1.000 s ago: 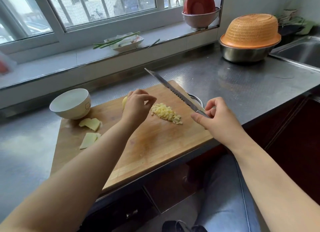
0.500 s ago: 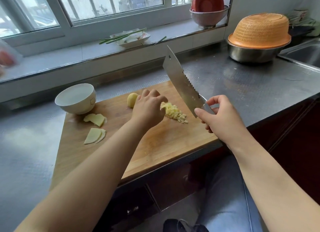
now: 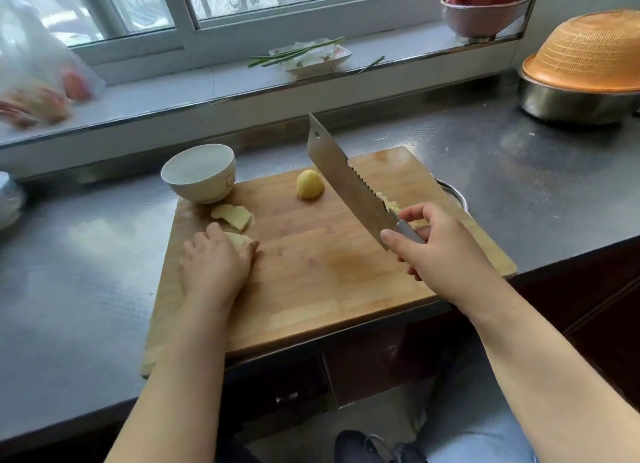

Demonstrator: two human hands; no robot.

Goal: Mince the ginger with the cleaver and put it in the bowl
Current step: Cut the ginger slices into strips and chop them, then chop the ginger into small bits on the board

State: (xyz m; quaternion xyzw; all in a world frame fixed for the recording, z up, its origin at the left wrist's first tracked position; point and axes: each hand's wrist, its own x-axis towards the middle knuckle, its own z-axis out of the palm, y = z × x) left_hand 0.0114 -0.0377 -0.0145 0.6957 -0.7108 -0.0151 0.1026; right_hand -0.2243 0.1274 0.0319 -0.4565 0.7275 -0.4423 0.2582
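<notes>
I am working on the wooden cutting board (image 3: 311, 289), my right hand (image 3: 440, 244) clenching the cleaver (image 3: 349, 182) with the blade lifted over the minced ginger (image 3: 393, 205) at its right. My left hand (image 3: 214, 265), fingers (image 3: 249, 248) curling on a ginger slice (image 3: 239, 240) below the bowl (image 3: 201, 171), is risking a nick if the blade swings left.

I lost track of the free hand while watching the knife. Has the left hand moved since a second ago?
Yes. The left hand has gone leftward across the cutting board, from beside the minced ginger onto the ginger slices near the bowl.
</notes>
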